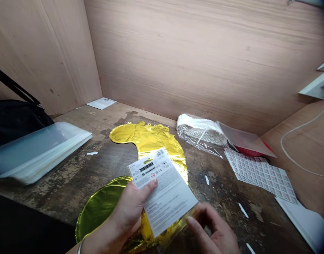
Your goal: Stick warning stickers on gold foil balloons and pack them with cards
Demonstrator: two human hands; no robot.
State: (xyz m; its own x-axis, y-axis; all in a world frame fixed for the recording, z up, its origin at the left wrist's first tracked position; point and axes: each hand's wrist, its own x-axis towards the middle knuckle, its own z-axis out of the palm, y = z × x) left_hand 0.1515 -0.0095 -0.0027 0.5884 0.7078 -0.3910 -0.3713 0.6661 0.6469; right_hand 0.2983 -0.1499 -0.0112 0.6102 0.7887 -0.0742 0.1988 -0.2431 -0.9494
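My left hand (134,204) grips a white printed card (167,197) from its left side, thumb pressed on the printed face. The card has a hang slot, a barcode and small symbols, and it seems to sit in a clear plastic bag. At the card's lower right corner, my right hand (214,229) pinches the clear plastic between thumb and fingers. Under both hands lies a flat gold foil balloon (162,137), curved, with small tabs along its far edge. Another rounded part of gold foil (101,204) shows beside my left wrist; whether it is the same balloon I cannot tell.
On the left, a stack of clear plastic bags (45,148) lies near a black bag (16,118). A bundle of white strips (201,128) lies at the back right, near a red object (249,150), sticker sheets (259,173) and white paper (304,222). Wooden panels (204,56) enclose the table.
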